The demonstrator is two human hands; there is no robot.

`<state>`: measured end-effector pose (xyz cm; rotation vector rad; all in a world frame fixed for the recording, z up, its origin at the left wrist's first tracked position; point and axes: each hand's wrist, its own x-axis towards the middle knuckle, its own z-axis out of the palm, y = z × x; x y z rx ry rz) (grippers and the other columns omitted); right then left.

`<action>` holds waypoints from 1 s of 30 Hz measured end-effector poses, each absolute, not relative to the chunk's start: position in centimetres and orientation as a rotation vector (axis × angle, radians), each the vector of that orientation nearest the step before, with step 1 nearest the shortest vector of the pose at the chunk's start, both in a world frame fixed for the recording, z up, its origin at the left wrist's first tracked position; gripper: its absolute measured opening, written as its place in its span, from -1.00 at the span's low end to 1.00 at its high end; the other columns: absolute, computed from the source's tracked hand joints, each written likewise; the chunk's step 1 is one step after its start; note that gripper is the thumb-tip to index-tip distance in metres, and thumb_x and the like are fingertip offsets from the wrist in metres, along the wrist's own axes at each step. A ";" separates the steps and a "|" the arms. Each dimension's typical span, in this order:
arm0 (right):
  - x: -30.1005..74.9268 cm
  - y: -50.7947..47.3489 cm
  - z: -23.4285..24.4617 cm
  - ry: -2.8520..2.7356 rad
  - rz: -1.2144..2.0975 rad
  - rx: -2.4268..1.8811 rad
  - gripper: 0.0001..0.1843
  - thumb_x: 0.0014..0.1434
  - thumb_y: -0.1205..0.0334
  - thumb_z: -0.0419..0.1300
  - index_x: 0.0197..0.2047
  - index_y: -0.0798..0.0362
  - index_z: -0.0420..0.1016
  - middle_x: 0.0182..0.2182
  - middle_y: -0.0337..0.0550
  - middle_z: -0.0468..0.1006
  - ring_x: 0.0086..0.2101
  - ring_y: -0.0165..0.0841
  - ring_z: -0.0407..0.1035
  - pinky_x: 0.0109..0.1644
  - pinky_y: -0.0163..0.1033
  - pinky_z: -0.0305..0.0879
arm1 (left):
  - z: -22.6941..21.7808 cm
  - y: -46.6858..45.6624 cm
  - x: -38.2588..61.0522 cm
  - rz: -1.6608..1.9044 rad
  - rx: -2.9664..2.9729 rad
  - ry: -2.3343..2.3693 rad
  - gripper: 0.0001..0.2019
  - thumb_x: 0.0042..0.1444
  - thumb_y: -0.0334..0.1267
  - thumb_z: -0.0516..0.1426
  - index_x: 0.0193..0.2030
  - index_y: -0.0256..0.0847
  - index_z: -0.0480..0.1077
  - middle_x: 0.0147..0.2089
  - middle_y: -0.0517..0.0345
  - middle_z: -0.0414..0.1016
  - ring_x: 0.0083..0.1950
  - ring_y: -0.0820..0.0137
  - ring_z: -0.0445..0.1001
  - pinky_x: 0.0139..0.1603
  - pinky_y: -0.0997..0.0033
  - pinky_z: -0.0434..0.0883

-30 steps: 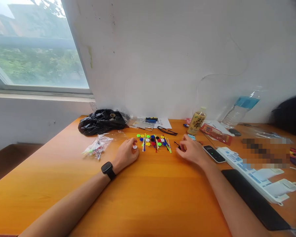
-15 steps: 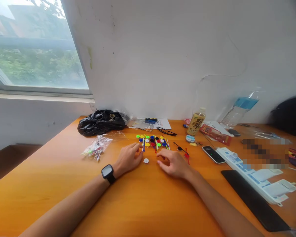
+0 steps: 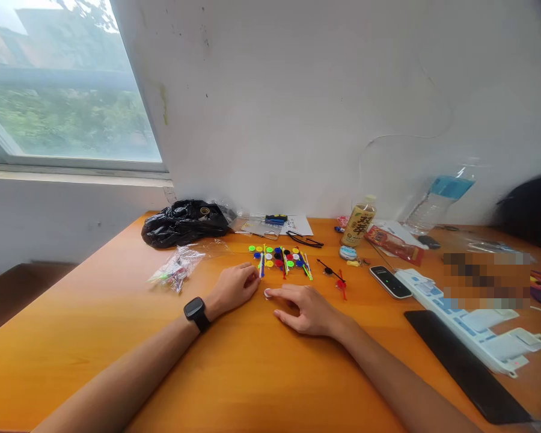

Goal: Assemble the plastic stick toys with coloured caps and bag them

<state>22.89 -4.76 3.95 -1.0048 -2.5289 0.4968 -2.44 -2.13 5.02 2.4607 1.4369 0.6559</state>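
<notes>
My right hand (image 3: pixel 305 308) reaches in low over the table, its index fingertip on a small white disc (image 3: pixel 267 293). The thumb stands apart from the fingers, so the hand is open. To the left, my left hand (image 3: pixel 237 285), below a black watch, rests with fingers curled in. Whatever its fingers may hold is hidden. Just beyond both hands lie rows of small coloured discs (image 3: pixel 269 257), with thin sticks (image 3: pixel 285 264) among them. A blue stick (image 3: pixel 262 264) is close to my left fingertips. Right of the rows lie a black stick and disc (image 3: pixel 328 271) and a red pair (image 3: pixel 341 285).
A clear bag of small parts (image 3: pixel 175 270) and a black plastic bag (image 3: pixel 187 224) lie left. Glasses (image 3: pixel 304 239), a drink bottle (image 3: pixel 359 221) and a round tin (image 3: pixel 347 253) stand behind. On the right are a phone-like device (image 3: pixel 390 282), a power strip (image 3: pixel 460 322) and a black mat (image 3: pixel 464 364).
My right hand has moved left and slightly nearer, and its index finger now covers part of the white disc. My left fingers have curled in a little beside the blue stick.
</notes>
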 end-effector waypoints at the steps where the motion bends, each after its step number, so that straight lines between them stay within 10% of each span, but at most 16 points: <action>1: 22.9 -4.7 3.9 -2.528 0.497 -1.002 -0.50 0.32 0.13 0.26 0.31 -0.12 0.50 -0.09 -0.14 0.68 -0.22 -0.28 0.51 -0.14 -0.26 0.35 | 5.0 -2.2 -2.4 0.656 2.462 1.446 -0.81 0.30 -0.24 0.12 -0.35 -0.15 0.42 -0.34 0.16 0.53 -0.36 0.37 0.44 -0.32 0.42 0.24; 8: 23.0 -4.6 3.5 -2.496 0.522 -0.988 -0.52 0.31 0.15 0.25 0.29 -0.09 0.51 0.04 -0.13 0.68 -0.18 -0.26 0.55 -0.06 -0.22 0.39 | 3.9 -1.8 -2.6 0.744 2.501 1.352 -0.81 0.37 -0.20 0.08 -0.03 -0.10 0.51 -0.16 0.13 0.59 -0.23 0.35 0.53 -0.26 0.41 0.29; 13: 23.0 -4.6 3.5 -2.479 0.538 -0.998 -0.52 0.31 0.15 0.26 0.27 -0.08 0.52 0.07 -0.13 0.67 -0.16 -0.26 0.56 -0.07 -0.23 0.40 | 3.7 -1.5 -2.6 0.718 2.512 1.393 -0.73 0.39 -0.18 0.07 -0.34 -0.17 0.44 -0.31 0.15 0.52 -0.36 0.40 0.43 -0.34 0.40 0.22; 30: 22.9 -4.7 3.8 -2.452 0.526 -1.042 -0.56 0.28 0.18 0.27 0.22 -0.05 0.51 -0.12 -0.13 0.67 -0.25 -0.30 0.51 -0.17 -0.26 0.32 | 3.6 -2.1 -2.1 0.628 2.530 1.576 -0.79 0.23 -0.42 0.06 -0.07 -0.15 0.47 -0.16 0.05 0.58 -0.22 0.29 0.55 -0.27 0.38 0.29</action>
